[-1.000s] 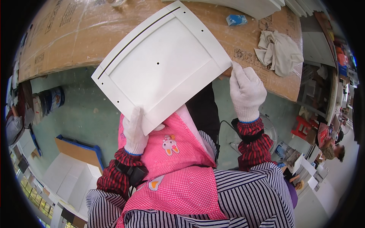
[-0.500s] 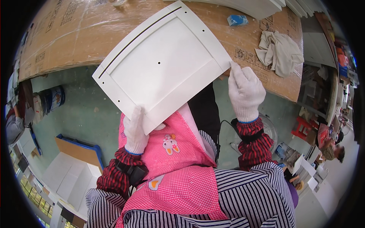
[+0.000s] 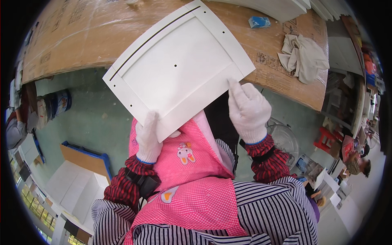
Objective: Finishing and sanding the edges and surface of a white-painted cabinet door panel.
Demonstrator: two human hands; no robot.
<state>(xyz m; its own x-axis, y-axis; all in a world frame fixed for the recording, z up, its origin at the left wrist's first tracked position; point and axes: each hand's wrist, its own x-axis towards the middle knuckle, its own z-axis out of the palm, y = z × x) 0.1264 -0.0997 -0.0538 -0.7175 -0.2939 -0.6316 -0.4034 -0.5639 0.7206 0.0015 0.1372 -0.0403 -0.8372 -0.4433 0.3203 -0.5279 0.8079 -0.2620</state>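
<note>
A white panel (image 3: 179, 77) with a curved far edge, a dark slot and several small holes is tilted up from my lap, its far part over the cardboard-covered table. My left hand (image 3: 149, 136), in a white knit glove, grips its near left corner with the thumb on top. My right hand (image 3: 249, 108), gloved the same way, has its fingers curled together at the near edge, towards the right corner. The index fingertip touches the panel there. Whatever those fingers may pinch is hidden.
Plastic-wrapped cardboard covers the table (image 3: 81, 45). On its right lie a crumpled pale cloth (image 3: 304, 59) and a small blue block (image 3: 259, 22). White boards (image 3: 277, 7) are stacked behind. A floor fan (image 3: 281, 141) stands right of my legs; an open carton (image 3: 81, 179) is at left.
My right hand has slid left along the panel's near edge, away from the right corner. The panel has shifted slightly right, and my left hand keeps its grip.
</note>
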